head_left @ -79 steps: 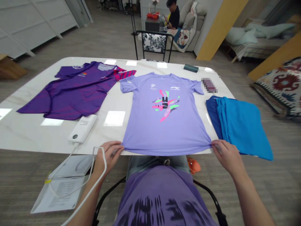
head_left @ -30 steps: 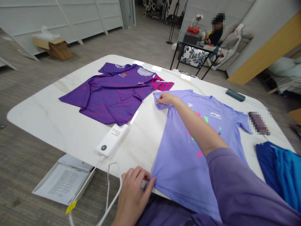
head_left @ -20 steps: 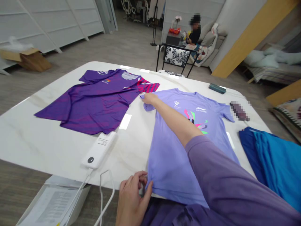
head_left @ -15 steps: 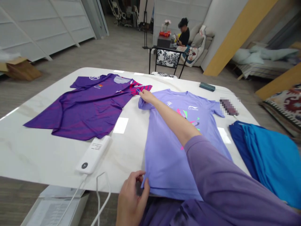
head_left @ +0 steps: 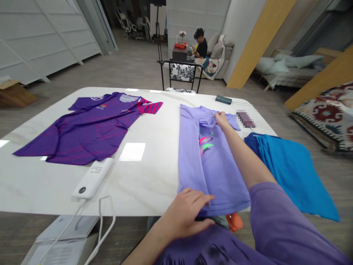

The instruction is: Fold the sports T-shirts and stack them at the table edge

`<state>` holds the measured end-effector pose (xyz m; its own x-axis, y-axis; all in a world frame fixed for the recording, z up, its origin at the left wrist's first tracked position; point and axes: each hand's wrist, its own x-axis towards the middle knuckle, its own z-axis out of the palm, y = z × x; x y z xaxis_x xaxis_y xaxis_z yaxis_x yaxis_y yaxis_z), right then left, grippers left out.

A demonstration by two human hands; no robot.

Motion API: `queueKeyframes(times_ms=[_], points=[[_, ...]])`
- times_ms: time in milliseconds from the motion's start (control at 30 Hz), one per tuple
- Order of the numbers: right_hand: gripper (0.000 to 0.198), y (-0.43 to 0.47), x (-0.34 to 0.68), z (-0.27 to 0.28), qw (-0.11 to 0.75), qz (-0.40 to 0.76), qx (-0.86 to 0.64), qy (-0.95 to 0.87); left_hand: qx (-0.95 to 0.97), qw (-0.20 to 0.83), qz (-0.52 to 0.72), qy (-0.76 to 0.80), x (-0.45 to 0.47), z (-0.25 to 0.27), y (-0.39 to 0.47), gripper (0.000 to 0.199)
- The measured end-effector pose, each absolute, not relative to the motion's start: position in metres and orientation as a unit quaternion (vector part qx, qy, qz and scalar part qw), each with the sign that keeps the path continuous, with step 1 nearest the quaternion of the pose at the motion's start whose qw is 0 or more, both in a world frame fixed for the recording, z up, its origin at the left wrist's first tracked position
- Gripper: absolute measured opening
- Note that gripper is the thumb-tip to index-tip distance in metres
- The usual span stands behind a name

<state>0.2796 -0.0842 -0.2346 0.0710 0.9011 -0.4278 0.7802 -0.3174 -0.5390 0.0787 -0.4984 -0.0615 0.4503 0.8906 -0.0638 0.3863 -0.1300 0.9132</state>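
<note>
A lavender T-shirt (head_left: 228, 176) lies in front of me on the white table (head_left: 154, 125), its left side folded inward over part of the colourful chest print. My right hand (head_left: 221, 119) is closed on the shirt's folded edge near the collar. Close to the table's front edge, my left hand (head_left: 190, 211) rests on the folded strip by the hem, fingers stretched out and thumb apart. A dark purple jersey (head_left: 91, 129) with a red-striped sleeve is spread on the left of the table.
Blue folded clothes (head_left: 289, 165) lie at the right edge. A white power bank (head_left: 93, 178) with a cable sits front left, and a dark green case (head_left: 223, 99) at the back. Beyond the table stand a chair (head_left: 182, 71) and a sofa with a seated person (head_left: 201, 46).
My right hand has carried the shirt's left side rightward, folding it over the print. My left hand has shifted from pinching the hem corner to lying on the fold. The view has turned slightly right.
</note>
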Motion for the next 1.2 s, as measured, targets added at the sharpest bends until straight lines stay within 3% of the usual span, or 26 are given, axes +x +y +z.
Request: queueKeyframes(times_ms=[133,333,433,567,733,833,967,1200], points=[[0.065,-0.110,0.311,-0.246,0.066,0.303,-0.708,-0.635,0.694,0.417,0.233,0.539,0.087,-0.092,-0.489,0.036],[0.081,-0.128,0.309,-0.261,-0.119,0.273,-0.589,-0.751,0.740,0.291,0.115,0.595,0.089,-0.132,-0.500,0.081],[0.089,-0.123,0.309,-0.264,-0.160,0.275,-0.581,-0.749,0.750,0.287,0.091,0.589,0.091,-0.132,-0.511,0.090],[0.079,-0.101,0.278,-0.272,-0.095,0.253,-0.578,-0.770,0.749,0.294,0.064,0.591,0.092,-0.126,-0.515,0.093],[0.061,-0.048,0.181,-0.300,-0.029,0.327,-0.542,-0.774,0.769,0.260,0.037,0.583,0.082,-0.120,-0.512,0.101],[0.065,-0.013,0.129,-0.322,-0.045,0.336,-0.587,-0.735,0.789,0.231,0.024,0.569,0.066,-0.119,-0.513,0.107],[0.045,0.021,0.094,-0.351,-0.097,0.352,-0.581,-0.727,0.815,0.178,0.021,0.551,0.046,-0.129,-0.519,0.119],[0.032,0.050,0.069,-0.399,-0.041,0.359,-0.558,-0.747,0.795,0.213,0.005,0.568,0.028,-0.138,-0.515,0.135]])
